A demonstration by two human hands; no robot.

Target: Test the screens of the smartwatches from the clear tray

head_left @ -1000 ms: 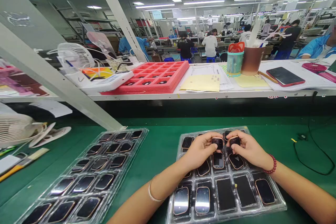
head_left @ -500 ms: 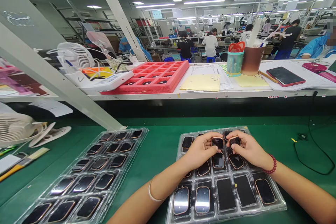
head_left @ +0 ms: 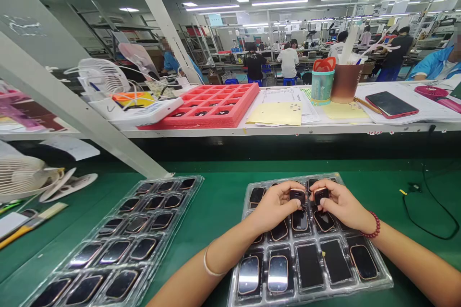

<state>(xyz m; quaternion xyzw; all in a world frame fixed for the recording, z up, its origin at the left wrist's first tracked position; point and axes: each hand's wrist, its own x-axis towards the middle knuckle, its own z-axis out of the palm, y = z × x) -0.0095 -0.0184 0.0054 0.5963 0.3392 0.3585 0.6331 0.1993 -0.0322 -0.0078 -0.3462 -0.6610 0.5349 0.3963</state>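
Note:
My left hand is closed on a dark, gold-rimmed smartwatch case, thumb below and fingers above. Close beside it, my right hand pinches a second smartwatch case. Both are held up over the rear part of a clear plastic tray. In that tray lie several similar cases, among them one at the front right and one at the front left. Two front pockets show only black lining. My hands hide part of the back rows.
On the left of the green mat stands another clear tray full of watch cases. A slanted white post comes down behind it. A brush and a fan lie far left. A shelf edge crosses behind; a black cable lies right.
Both hands stay almost in place over the tray. The watch case in my left hand has tipped slightly and shifted a little to the left.

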